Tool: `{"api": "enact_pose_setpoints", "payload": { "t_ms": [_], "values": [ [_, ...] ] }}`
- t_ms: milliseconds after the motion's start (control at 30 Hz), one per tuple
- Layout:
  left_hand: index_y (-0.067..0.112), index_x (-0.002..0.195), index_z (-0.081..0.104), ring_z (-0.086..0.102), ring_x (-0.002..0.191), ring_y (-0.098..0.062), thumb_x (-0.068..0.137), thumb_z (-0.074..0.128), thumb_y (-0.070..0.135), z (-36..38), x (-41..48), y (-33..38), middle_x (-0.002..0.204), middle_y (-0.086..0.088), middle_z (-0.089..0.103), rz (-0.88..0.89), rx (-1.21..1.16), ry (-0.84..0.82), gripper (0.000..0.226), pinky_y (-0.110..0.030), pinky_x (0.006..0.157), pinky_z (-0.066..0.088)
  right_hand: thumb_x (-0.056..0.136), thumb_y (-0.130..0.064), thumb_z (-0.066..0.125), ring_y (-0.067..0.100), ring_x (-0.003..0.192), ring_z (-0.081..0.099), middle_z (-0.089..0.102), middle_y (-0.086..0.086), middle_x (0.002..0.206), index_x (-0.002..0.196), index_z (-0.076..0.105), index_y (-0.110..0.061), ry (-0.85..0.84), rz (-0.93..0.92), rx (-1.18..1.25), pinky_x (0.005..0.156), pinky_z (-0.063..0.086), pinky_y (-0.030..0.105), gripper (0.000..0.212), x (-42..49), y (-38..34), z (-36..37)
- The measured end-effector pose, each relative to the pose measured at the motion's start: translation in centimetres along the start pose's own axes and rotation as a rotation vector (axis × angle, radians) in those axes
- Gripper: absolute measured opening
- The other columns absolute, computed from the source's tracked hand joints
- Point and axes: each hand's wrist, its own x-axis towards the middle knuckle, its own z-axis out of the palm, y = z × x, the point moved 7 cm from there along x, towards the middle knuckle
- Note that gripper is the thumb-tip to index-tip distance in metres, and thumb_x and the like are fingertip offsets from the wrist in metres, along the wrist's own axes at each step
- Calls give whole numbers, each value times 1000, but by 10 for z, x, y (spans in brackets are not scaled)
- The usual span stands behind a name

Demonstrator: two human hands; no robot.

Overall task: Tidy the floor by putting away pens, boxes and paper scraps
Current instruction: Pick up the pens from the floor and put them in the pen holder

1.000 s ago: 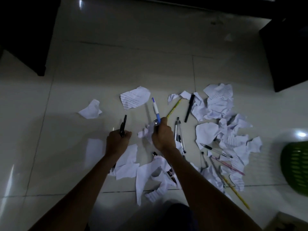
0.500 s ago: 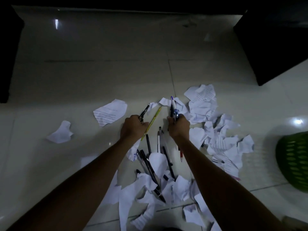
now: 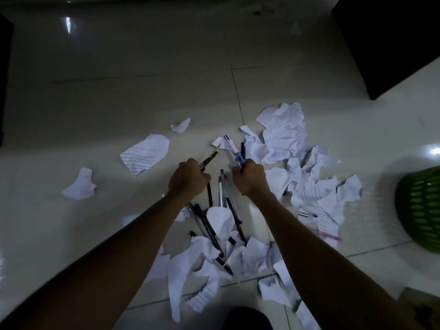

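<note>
My left hand (image 3: 188, 178) grips a yellow pencil (image 3: 212, 156) together with a dark pen, their tips pointing up and right. My right hand (image 3: 250, 177) grips a white and blue pen (image 3: 232, 146) and a black pen (image 3: 242, 150). Between and below my hands several dark and clear pens (image 3: 221, 194) lie on the pale tiled floor. Torn paper scraps (image 3: 285, 139) are heaped to the right, and more lie below my wrists (image 3: 207, 256). A lined scrap (image 3: 145, 154) lies to the left.
A green slatted basket (image 3: 421, 210) stands at the right edge. Dark furniture (image 3: 390, 44) fills the top right corner. Small crumpled scraps (image 3: 79, 184) lie apart on the left. A pink pen (image 3: 326, 234) lies under paper on the right. A brown box corner (image 3: 421, 303) shows at bottom right.
My left hand has taken the yellow pencil off the floor and now holds it beside the dark pen. Both hands stay close together over the pens; the view shifted slightly.
</note>
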Motion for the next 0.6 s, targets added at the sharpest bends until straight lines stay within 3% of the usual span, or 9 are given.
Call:
{"api": "enact_pose_setpoints", "payload": {
  "t_ms": [167,233,333,467,600],
  "values": [
    [-1,109,52,60,103,-41,90,53,26,20,-21,-8,114,-24,61,-52,-81,-45,33,-42,84,52,93,-31,46,35,84,58,60,21,99,94,47,-8,-91,49,-30,67,39,31,23,-35,26,23],
    [-2,110,57,61,105,-40,90,56,33,30,-29,-13,114,-23,63,-91,-65,-45,40,-40,83,51,91,-43,53,33,83,59,60,17,94,94,48,-9,-109,59,-35,64,38,30,35,-43,30,32],
    [1,105,60,64,100,-35,84,64,46,41,-39,-23,110,-18,66,-125,9,-62,50,-35,73,51,74,-61,70,18,69,52,51,1,81,96,48,-12,-128,91,-44,51,36,25,58,-50,28,41],
    [5,98,61,66,92,-32,81,68,39,43,-47,-21,103,-14,68,-118,28,-19,38,-31,64,49,73,-48,77,20,75,52,57,5,89,108,54,-8,-102,77,-105,60,40,28,58,-52,18,45],
    [7,101,63,67,91,-29,78,71,41,38,-51,-22,103,-11,70,-149,19,-11,42,-29,62,46,73,-38,79,18,69,49,51,0,82,107,57,-9,-141,104,-103,51,33,24,50,-51,14,48]
  ]
}}
